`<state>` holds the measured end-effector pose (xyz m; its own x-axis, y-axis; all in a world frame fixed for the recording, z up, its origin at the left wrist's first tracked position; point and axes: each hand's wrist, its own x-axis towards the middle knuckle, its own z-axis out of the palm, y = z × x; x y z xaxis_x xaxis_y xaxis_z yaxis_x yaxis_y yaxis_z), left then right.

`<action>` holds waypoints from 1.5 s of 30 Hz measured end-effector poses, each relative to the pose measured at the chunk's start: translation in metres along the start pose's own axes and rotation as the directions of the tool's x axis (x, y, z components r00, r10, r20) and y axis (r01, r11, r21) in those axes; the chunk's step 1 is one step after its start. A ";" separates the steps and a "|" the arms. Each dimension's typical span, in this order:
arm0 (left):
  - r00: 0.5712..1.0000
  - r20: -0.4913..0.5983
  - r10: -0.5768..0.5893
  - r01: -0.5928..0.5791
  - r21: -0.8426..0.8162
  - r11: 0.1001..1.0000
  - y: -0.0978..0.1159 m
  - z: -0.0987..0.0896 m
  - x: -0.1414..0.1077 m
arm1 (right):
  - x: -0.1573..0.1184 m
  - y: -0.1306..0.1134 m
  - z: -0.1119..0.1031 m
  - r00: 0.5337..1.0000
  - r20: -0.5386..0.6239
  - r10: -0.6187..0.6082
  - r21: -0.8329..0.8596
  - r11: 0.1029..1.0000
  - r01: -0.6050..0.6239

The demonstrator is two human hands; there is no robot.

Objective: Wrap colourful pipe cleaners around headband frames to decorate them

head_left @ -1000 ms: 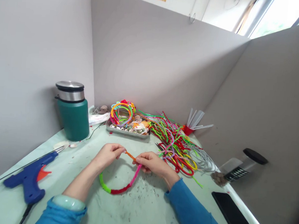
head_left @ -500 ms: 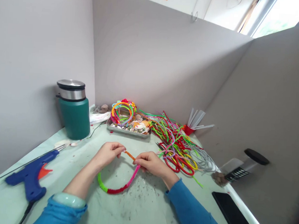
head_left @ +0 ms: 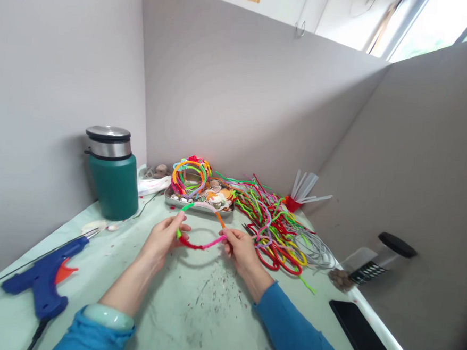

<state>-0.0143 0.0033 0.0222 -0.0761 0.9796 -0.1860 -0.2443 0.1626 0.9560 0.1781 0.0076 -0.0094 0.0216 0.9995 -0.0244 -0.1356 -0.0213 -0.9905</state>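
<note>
Pinching multicoloured ring (head_left: pixel 192 245) at opposite sides with fingers of left hand (head_left: pixel 164 239) and right hand (head_left: pixel 241 249); holding it above desk (head_left: pixel 167 325), near metal tray (head_left: pixel 226 214) of shells (head_left: pixel 218 198).

Craft workshop — glue gun (head_left: pixel 46 273), shells (head_left: pixel 218 198)

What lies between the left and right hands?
In the head view, a multicoloured ring spans the gap, held by the left hand and right hand, tabletop showing through it.
</note>
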 end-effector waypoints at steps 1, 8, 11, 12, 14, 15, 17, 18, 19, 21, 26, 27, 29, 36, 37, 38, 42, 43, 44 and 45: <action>1.000 0.004 0.005 -0.004 -0.075 0.997 0.000 0.001 -0.001 | -0.001 0.002 0.002 1.000 -0.006 0.009 0.031 0.999 -0.009; 0.994 0.062 0.092 -0.078 -0.207 0.975 -0.001 -0.007 0.003 | -0.009 0.002 0.006 0.955 0.295 0.039 -0.093 0.996 -0.012; 0.987 0.084 0.134 -0.117 -0.182 0.976 -0.001 -0.010 0.004 | -0.009 -0.003 0.003 0.938 0.338 0.080 -0.058 0.996 -0.064; 0.986 0.095 0.135 -0.119 -0.158 0.980 -0.002 -0.010 0.004 | -0.008 -0.004 0.002 0.941 0.328 0.077 -0.043 0.997 -0.067; 0.985 0.125 0.117 -0.108 -0.075 0.991 -0.002 -0.009 0.003 | -0.007 -0.004 0.001 0.952 0.303 0.041 -0.031 0.999 -0.033; 0.985 0.143 0.100 -0.098 -0.021 0.995 -0.003 -0.008 0.003 | -0.007 -0.003 0.001 0.954 0.301 0.022 -0.029 0.999 -0.014; 0.985 0.159 0.072 -0.084 0.071 0.994 -0.005 -0.006 0.003 | -0.007 0.000 0.002 0.953 0.303 -0.006 -0.012 1.000 0.010; 0.986 0.152 0.068 -0.083 0.091 0.992 -0.006 -0.005 0.003 | -0.007 0.002 0.003 0.955 0.297 -0.015 0.004 1.000 0.015; 0.987 0.143 0.070 -0.083 0.088 0.993 -0.007 -0.005 0.004 | -0.007 0.003 0.005 0.959 0.283 -0.026 0.021 1.000 0.021; 0.988 0.129 0.083 -0.089 0.043 0.995 -0.008 -0.004 0.005 | -0.007 0.005 0.008 0.971 0.229 -0.071 0.054 0.997 0.060; 0.979 0.181 0.094 -0.070 -0.131 0.989 -0.010 0.003 0.002 | -0.010 0.000 0.011 0.964 0.140 -0.228 -0.037 0.971 0.235; 0.977 0.191 0.099 -0.068 -0.159 0.985 -0.010 0.004 0.001 | -0.011 -0.001 0.011 0.956 0.127 -0.263 -0.070 0.959 0.273; 0.975 0.192 0.109 -0.075 -0.176 0.982 -0.013 0.005 0.001 | -0.013 -0.002 0.010 0.942 0.104 -0.319 -0.126 0.935 0.331; 0.979 0.122 0.161 -0.149 -0.097 0.984 -0.025 0.001 0.007 | -0.011 0.006 0.009 0.941 0.114 -0.317 -0.191 0.923 0.334; 0.978 0.120 0.172 -0.162 -0.091 0.983 -0.024 0.001 0.006 | -0.011 0.006 0.009 0.940 0.113 -0.322 -0.198 0.920 0.339; 0.977 0.110 0.180 -0.172 -0.078 0.982 -0.021 0.001 0.004 | -0.012 0.005 0.009 0.936 0.115 -0.333 -0.212 0.912 0.351; 0.953 0.078 0.292 -0.293 0.012 0.956 -0.006 0.004 -0.005 | -0.019 -0.003 0.009 0.893 0.163 -0.421 -0.306 0.839 0.451; 0.940 0.097 0.328 -0.333 0.045 0.942 -0.003 0.004 -0.007 | -0.020 -0.004 0.009 0.883 0.175 -0.436 -0.323 0.822 0.469; 0.936 0.113 0.333 -0.342 0.075 0.937 -0.001 0.005 -0.008 | -0.021 -0.004 0.009 0.879 0.180 -0.442 -0.329 0.815 0.477; 0.939 0.116 0.324 -0.336 0.095 0.937 -0.001 0.006 -0.008 | -0.020 -0.004 0.009 0.882 0.181 -0.436 -0.326 0.819 0.472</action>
<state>-0.0078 -0.0043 0.0243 -0.0383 0.9861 0.1618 -0.1115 -0.1651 0.9800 0.1688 -0.0125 -0.0041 -0.1014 0.8949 0.4346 0.2222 0.4462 -0.8669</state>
